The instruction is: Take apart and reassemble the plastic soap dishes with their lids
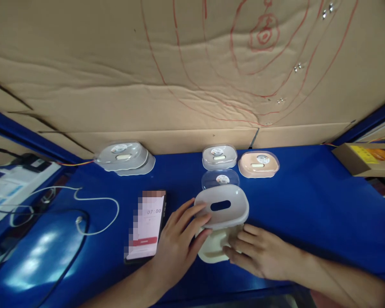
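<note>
My left hand [179, 239] grips the left edge of a white oval lid [223, 207] with a dark slot in its middle, tilted up over a cream container base [213, 250]. My right hand [259, 254] rests on the base's right side, fingers curled against it. A clear lid [220, 178] with a round sticker lies just behind. Further back stand a white lidded container [219, 156] and a peach lidded container [258, 164].
A phone [146, 224] showing 07:00 lies left of my left hand. A larger stack of white lidded containers [125, 158] sits at the back left. White and black cables [93, 209] curl on the blue table [324, 205]. Cardboard wall behind; a cardboard box [365, 159] at right.
</note>
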Demonstrator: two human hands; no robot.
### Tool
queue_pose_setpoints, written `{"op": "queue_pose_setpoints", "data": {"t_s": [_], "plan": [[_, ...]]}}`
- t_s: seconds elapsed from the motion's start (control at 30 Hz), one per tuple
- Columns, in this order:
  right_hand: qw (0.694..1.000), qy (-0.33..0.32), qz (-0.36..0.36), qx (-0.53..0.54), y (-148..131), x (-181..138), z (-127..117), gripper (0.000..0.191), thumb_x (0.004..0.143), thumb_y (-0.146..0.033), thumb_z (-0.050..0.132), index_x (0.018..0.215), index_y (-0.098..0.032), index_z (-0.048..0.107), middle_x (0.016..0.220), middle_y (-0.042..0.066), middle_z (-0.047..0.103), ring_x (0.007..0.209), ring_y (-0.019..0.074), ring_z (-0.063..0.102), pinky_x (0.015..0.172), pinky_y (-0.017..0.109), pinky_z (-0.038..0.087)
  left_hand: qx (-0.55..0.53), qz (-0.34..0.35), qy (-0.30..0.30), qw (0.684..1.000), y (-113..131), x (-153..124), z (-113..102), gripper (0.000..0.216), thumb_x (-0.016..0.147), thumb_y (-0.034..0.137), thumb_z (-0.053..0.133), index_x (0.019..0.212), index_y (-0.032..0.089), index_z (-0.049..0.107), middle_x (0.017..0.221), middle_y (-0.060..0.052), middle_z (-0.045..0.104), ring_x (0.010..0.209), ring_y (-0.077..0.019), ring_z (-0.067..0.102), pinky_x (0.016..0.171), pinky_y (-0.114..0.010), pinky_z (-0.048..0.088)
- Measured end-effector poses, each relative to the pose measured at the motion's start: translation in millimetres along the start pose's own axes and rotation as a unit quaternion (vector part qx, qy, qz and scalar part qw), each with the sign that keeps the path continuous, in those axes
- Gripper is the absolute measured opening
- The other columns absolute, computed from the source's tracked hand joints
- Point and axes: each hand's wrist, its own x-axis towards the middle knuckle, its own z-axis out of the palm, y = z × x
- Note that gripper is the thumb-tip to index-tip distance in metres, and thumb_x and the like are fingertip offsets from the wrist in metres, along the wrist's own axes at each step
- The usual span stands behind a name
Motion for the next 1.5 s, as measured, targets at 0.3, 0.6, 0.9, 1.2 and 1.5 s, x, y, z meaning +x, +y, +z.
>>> {"op": "queue_pose_setpoints", "data": {"t_s": [0.3, 0.6, 0.9, 1.2, 1.5], "plan": [[0.993, 0.093, 0.077, 0.013, 14, 1, -13, 0.025, 0.102, -0.033, 0.066, 0.126, -0.025, 0.070, 0.121, 0.006, 0.074, 0.118, 0.0237, 0.061, 0.110, 0.043, 0.041, 0.016, 0.023, 0.014, 1.000, 21, -2, -5, 0.007, 0.100, 0.020, 0.066, 0.106, 0.020, 0.067, 0.113, -0.007, 0.072, 0.112, -0.0272, 0.060, 0.095, -0.041, 0.049], [0.992, -0.008, 0.074, 0.105, 31, -3, -6, 0.040, 0.104, -0.046, 0.062, 0.131, -0.017, 0.066, 0.125, 0.011, 0.072, 0.126, 0.0258, 0.060, 0.113, 0.046, 0.041, 0.028, 0.068, -0.035, 0.997, 18, -9, 9, 0.044, 0.094, 0.056, 0.069, 0.116, 0.019, 0.065, 0.124, -0.015, 0.065, 0.115, -0.0346, 0.063, 0.096, -0.052, 0.047], [0.995, 0.015, 0.051, 0.081, 22, 2, -2, 0.025, 0.107, -0.023, 0.057, 0.129, -0.021, 0.068, 0.115, 0.006, 0.075, 0.120, 0.0192, 0.063, 0.116, 0.040, 0.038, 0.005, 0.022, -0.128, 0.991, 5, -12, 16, 0.085, 0.078, 0.036, 0.088, 0.150, 0.021, 0.046, 0.158, -0.020, 0.042, 0.148, -0.0414, 0.043, 0.112, -0.057, 0.050], [0.990, -0.012, 0.055, 0.126, 30, 2, -8, 0.033, 0.106, -0.013, 0.051, 0.135, -0.019, 0.066, 0.133, 0.005, 0.074, 0.139, 0.0194, 0.057, 0.125, 0.041, 0.037, 0.027, 0.032, -0.164, 0.986, 5, -11, 12, 0.074, 0.086, 0.023, 0.078, 0.153, 0.021, 0.047, 0.163, -0.019, 0.038, 0.145, -0.0399, 0.046, 0.112, -0.056, 0.053], [0.975, 0.000, 0.178, 0.132, 59, -11, -6, 0.056, 0.109, -0.029, 0.049, 0.163, -0.025, 0.037, 0.165, 0.011, 0.046, 0.156, 0.0256, 0.037, 0.127, 0.053, 0.036, 0.017, 0.053, -0.213, 0.975, 5, -1, 5, 0.067, 0.088, 0.031, 0.078, 0.149, 0.026, 0.053, 0.164, -0.015, 0.039, 0.146, -0.0409, 0.044, 0.114, -0.062, 0.047]]}}
